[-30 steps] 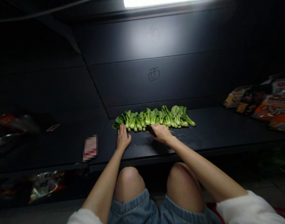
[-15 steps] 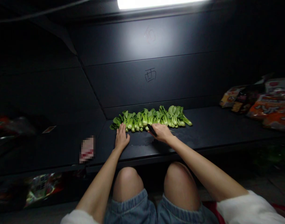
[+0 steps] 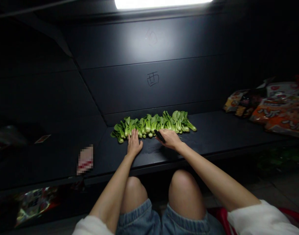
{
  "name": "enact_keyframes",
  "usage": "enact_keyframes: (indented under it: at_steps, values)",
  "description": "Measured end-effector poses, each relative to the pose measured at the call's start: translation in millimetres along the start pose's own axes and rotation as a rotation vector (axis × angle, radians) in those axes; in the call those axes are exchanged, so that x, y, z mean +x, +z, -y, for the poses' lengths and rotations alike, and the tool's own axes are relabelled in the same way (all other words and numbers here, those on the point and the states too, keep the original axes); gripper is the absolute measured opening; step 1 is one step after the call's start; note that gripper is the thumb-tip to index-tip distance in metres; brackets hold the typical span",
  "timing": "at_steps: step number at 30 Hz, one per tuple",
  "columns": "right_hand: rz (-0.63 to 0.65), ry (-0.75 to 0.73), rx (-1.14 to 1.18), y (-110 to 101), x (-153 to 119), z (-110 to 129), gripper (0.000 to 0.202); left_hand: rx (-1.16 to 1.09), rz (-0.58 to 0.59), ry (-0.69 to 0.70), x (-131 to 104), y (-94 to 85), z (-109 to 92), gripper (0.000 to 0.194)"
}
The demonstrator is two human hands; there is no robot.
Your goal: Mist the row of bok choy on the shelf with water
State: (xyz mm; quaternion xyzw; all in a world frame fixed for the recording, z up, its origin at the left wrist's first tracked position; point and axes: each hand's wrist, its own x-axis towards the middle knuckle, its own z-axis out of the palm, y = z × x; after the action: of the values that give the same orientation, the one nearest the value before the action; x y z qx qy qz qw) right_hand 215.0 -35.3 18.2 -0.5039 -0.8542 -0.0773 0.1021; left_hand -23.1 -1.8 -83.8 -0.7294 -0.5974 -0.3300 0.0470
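A row of green bok choy [image 3: 153, 123] lies side by side on the dark shelf [image 3: 213, 130], leaves toward the back wall and pale stem ends toward me. My left hand [image 3: 134, 143] rests with its fingers stretched out, the tips at the stem ends left of the row's middle. Against the front of the row, right of the middle, my right hand [image 3: 171, 137] is closed around a slim black object [image 3: 159, 136], which looks like a handle. The rest of that object is hidden by my hand, so its kind is unclear.
Packaged snack bags [image 3: 278, 107] are piled on the shelf at the right. A small card [image 3: 42, 139] and a blurred-out pack [image 3: 85, 160] lie at the left. Shiny packets [image 3: 34, 204] sit below the left shelf. A lamp [image 3: 164, 3] shines overhead.
My left hand has slid right along the front of the row, uncovering bok choy at the left end. My right hand keeps its grip, nearly in place. The view has turned slightly right.
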Motion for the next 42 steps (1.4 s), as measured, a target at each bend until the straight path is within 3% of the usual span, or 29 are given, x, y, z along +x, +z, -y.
enact_keyframes:
  at_steps: [6, 16, 29, 34, 42]
  values:
    - [-0.013, 0.043, 0.101, -2.5, -1.6, -7.4, 0.028, -0.009, -0.015, -0.008, -0.9, 1.2, 3.6, 0.071]
    - [-0.213, 0.217, 0.353, 7.0, 0.7, -7.4, 0.038, 0.0, -0.015, -0.003, -1.0, 1.3, 3.9, 0.07]
    - [-0.33, 0.254, 0.407, 13.1, -4.8, -15.7, 0.036, 0.001, -0.01, -0.013, -0.8, 1.7, 3.9, 0.069]
    - [-0.312, 0.225, 0.406, 13.0, -5.7, -16.6, 0.034, 0.011, -0.009, -0.008, -1.5, 1.3, 3.9, 0.069]
    - [-0.308, 0.325, 0.356, 11.2, -7.3, -23.7, 0.037, 0.022, -0.007, -0.005, -1.4, 1.6, 4.7, 0.069]
